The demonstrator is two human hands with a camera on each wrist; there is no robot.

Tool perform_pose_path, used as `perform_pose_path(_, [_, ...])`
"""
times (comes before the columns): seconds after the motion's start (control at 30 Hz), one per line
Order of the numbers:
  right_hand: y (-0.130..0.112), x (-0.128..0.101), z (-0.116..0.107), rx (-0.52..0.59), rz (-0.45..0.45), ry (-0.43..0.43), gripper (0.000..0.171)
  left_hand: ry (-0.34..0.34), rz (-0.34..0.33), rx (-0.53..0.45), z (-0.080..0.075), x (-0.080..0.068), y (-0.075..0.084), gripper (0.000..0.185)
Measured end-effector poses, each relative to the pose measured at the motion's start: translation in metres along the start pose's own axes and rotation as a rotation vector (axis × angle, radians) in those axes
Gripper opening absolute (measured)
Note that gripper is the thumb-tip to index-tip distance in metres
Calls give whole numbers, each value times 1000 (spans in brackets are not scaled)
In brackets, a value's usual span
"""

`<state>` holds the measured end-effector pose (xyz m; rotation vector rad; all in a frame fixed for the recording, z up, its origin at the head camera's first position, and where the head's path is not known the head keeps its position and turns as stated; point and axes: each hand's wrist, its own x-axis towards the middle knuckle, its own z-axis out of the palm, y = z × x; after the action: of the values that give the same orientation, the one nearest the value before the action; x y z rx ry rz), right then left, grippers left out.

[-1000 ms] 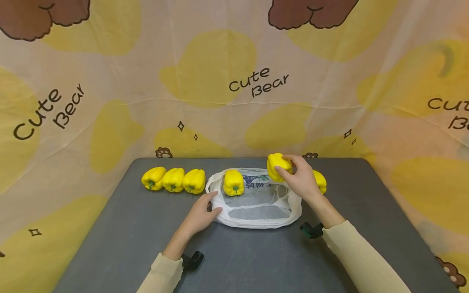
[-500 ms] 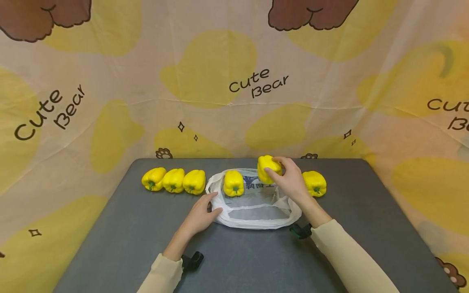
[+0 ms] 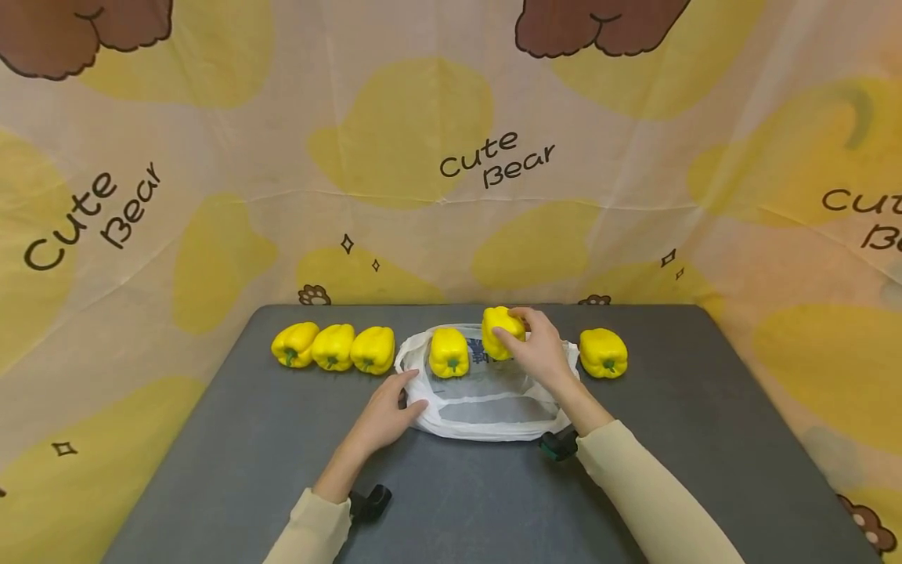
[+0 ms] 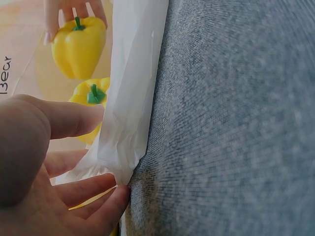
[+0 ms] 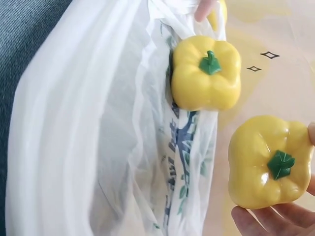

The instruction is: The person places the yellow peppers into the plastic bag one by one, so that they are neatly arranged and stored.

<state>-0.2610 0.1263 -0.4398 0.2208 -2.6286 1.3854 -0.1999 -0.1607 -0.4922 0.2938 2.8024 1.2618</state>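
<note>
A white plastic bag (image 3: 486, 407) lies open on the grey table (image 3: 232, 470), its mouth wide. One yellow pepper (image 3: 449, 352) rests in the bag at its far left. My right hand (image 3: 532, 345) grips another yellow pepper (image 3: 502, 333) above the bag's far edge; the right wrist view shows this held pepper (image 5: 269, 161) stem-side toward the camera beside the pepper in the bag (image 5: 205, 72). My left hand (image 3: 386, 411) holds the bag's left rim (image 4: 125, 128), thumb on one side of the plastic, fingers on the other.
A row of three yellow peppers (image 3: 333, 346) lies left of the bag, and one more pepper (image 3: 603, 352) sits to its right. A bear-print cloth (image 3: 451, 157) hangs behind the table. Small black clips (image 3: 371, 501) show at both wrists.
My right hand has carried its pepper leftward and slightly down, from over the bag's right side toward its middle, uncovering the pepper on the right. The left hand has stayed put.
</note>
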Motion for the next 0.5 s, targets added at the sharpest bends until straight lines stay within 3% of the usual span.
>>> perform_pose_path(0.5, [7,5,23,-35,44,-36,57,1,-6,9,0,1,0,57])
